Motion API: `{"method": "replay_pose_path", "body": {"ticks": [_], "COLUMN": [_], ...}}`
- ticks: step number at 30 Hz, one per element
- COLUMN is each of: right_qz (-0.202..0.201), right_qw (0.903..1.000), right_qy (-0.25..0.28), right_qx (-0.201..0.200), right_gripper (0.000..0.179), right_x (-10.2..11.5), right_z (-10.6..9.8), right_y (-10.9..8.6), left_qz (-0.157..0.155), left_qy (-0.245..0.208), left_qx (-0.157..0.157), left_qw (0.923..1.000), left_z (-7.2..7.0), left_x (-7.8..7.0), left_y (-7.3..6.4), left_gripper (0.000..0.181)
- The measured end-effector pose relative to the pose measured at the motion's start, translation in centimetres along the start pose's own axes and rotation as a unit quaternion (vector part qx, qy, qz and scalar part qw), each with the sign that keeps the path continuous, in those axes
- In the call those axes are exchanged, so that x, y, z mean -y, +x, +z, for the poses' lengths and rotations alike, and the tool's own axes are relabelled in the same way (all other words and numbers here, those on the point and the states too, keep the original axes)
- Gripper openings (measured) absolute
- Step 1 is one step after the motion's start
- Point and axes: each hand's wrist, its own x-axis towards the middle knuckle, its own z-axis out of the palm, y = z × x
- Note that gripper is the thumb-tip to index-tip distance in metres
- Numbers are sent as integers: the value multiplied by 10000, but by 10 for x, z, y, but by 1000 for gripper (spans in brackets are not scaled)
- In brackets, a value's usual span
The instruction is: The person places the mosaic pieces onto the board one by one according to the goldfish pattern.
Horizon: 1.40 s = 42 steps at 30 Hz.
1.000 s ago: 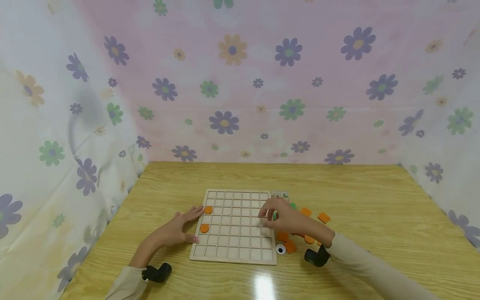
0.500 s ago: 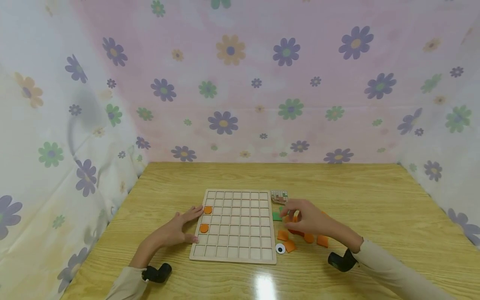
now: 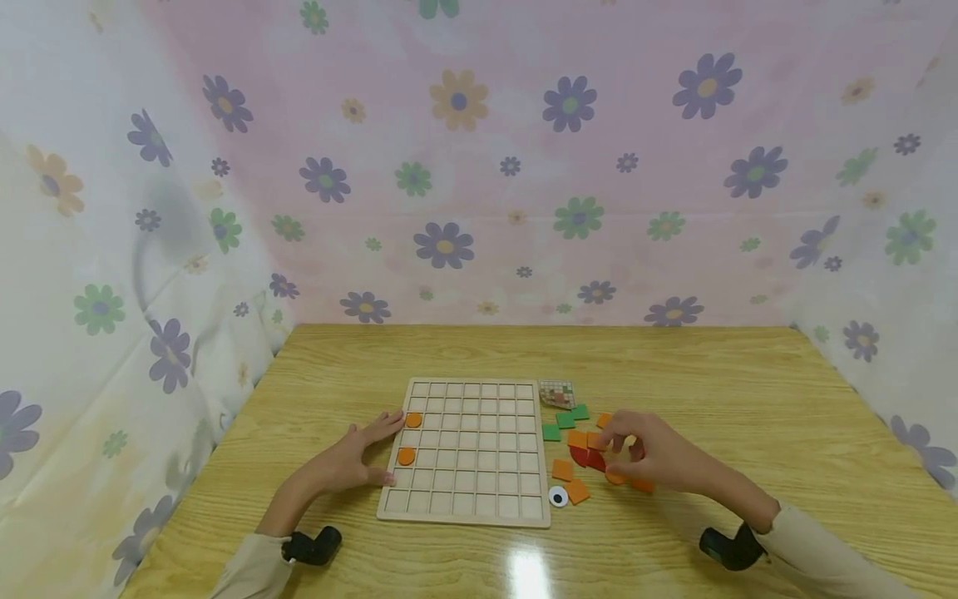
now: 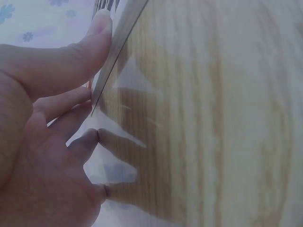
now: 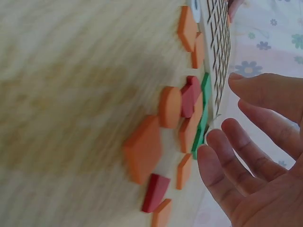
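Right hand [image 3: 659,453]: has shifted off the right edge of the board [image 3: 470,460], where it was a second ago, and now hovers over loose pieces farther right of the board. Fingers loose and parted, grasping nothing; the thumb stands apart. Contact with any piece below cannot be told.

Uncovered by this shift, right of the board: green squares [image 3: 565,420] just beside its edge, red pieces [image 3: 595,461] beyond them. An orange disc [image 5: 169,107] lies below the right hand.

Unchanged: two orange round pieces [image 3: 414,420] in the board's leftmost column, well apart from the pile. Left hand [image 3: 348,460] stays at the board's left edge, fingers spread, released, clenching nothing.

Reading: nothing was added to the board over this interval; work has probably moved back from placing to picking among the pieces.
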Motion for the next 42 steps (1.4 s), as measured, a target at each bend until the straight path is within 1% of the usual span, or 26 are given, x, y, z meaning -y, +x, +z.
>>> {"method": "replay_pose_path", "body": {"ticks": [5, 15, 19, 24, 32, 39, 42], "right_qz": [57, -120, -155, -189, 4, -30, -136], "right_qw": [9999, 9981, 9978, 9976, 9980, 9956, 9959], "right_qy": [45, -392, -388, -435, -497, -767, -684], "right_qx": [-100, -450, -506, -507, -383, -529, -581], "right_gripper": [20, 23, 24, 21, 17, 22, 22], "right_x": [-6, -13, -16, -16, -11, -7, -6], "right_z": [3, 13, 18, 21, 20, 21, 21], "right_y": [-10, -21, -24, -24, -22, -19, -17], "left_qz": [0, -25, -15, -59, -58, -34, -24], "left_qy": [46, -37, -93, -41, -50, -61, -39], "left_qx": [3, 8, 6, -60, -34, -33, -12], "left_qw": [10000, 10000, 10000, 10000, 10000, 10000, 10000], "left_z": [0, 1, 1, 1, 2, 1, 1], "left_x": [0, 1, 2, 2, 3, 3, 3], "left_y": [-1, -2, -2, -1, -1, 0, 1], "left_gripper": [87, 88, 88, 88, 88, 88, 88]}}
